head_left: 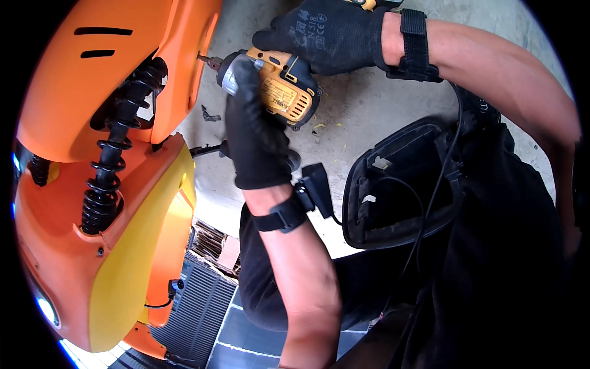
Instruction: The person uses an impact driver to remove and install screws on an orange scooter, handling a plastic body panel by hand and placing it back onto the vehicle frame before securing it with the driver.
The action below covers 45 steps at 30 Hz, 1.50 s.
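A yellow and black cordless impact driver (286, 92) lies across the upper middle, its nose pointing left. My right hand (329, 37), in a black glove, is closed round the driver's handle side, partly hiding it. My left hand (253, 132), also gloved, wraps its fingers round the driver's silver nose from the near side. The bit (212, 61) reaches the edge of a large orange body panel (123, 43); whether it sits in a screw I cannot make out.
Below the panel, a black coil-spring shock absorber (110, 157) joins an orange and yellow fairing (132, 246). An open black plastic housing (353, 215) with cables lies beside my legs. Debris dots the concrete floor (332, 144). Another yellow-black tool (369, 3) shows at the top edge.
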{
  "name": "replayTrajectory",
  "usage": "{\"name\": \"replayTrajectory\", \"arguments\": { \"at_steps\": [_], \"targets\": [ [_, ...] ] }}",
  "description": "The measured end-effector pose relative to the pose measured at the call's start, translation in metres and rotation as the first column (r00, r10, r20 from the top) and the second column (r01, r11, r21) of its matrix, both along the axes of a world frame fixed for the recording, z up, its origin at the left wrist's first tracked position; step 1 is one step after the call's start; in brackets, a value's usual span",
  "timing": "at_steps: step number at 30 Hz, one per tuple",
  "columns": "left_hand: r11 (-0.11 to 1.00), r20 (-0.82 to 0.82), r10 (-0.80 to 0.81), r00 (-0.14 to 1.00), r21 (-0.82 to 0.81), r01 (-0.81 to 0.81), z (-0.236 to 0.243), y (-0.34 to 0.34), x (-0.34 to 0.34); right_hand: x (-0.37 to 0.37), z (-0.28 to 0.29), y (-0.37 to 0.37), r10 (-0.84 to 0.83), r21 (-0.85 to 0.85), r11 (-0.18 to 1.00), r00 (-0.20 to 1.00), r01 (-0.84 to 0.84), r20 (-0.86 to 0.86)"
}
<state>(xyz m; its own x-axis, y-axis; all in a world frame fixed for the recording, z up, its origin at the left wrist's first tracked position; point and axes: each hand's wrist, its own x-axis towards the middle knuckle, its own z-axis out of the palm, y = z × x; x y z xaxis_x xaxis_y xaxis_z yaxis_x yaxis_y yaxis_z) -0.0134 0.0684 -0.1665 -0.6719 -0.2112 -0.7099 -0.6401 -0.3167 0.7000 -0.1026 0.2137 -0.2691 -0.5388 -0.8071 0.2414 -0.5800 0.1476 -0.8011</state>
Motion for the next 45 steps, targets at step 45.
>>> {"name": "replayTrajectory", "arguments": {
  "at_steps": [45],
  "targets": [
    [0.953,0.055,0.024,0.998,-0.303,-0.006,0.007,0.014,0.004,0.013,0.003,-0.003,0.008,-0.105,0.995,0.999,-0.002,0.054]
  ]
}}
